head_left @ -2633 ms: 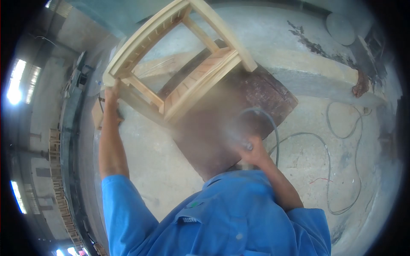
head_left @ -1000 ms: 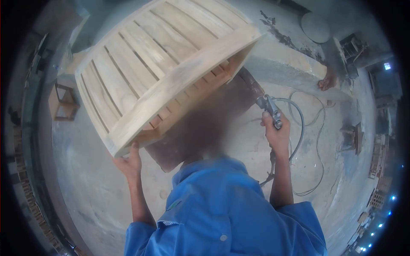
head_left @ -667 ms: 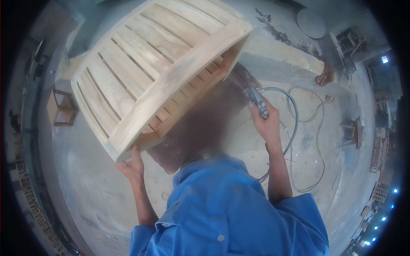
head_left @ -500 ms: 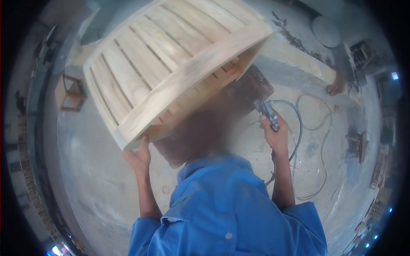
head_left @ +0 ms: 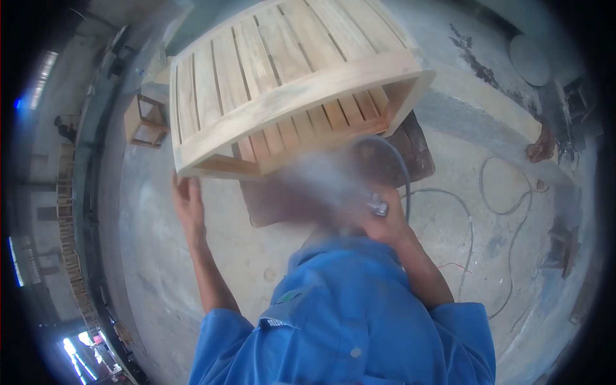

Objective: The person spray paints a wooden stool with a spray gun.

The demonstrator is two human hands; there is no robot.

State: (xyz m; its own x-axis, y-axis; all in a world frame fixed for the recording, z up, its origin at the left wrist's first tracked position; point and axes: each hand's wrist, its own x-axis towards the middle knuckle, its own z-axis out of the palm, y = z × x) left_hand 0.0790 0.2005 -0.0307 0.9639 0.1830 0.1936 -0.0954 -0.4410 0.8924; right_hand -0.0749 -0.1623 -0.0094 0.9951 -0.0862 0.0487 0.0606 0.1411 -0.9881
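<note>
A pale slatted wooden table rests on a dark brown slab, with its open side facing me and more slats showing inside. At its near left corner is my left hand, its fingers closed against the wood and the tips partly hidden. My right hand grips a metal spray gun in front of my chest. White mist fans from the nozzle up and left toward the table's open side. A grey hose loops beside the gun.
More hose lies in loops on the concrete floor at right. A low concrete ledge runs behind it, ending near a reddish-brown lump. A small wooden stool stands left.
My right hand has brought the spray gun left and down, closer to my chest, and the mist is denser. The table appears turned and shifted right in view; my left hand stays at its corner.
</note>
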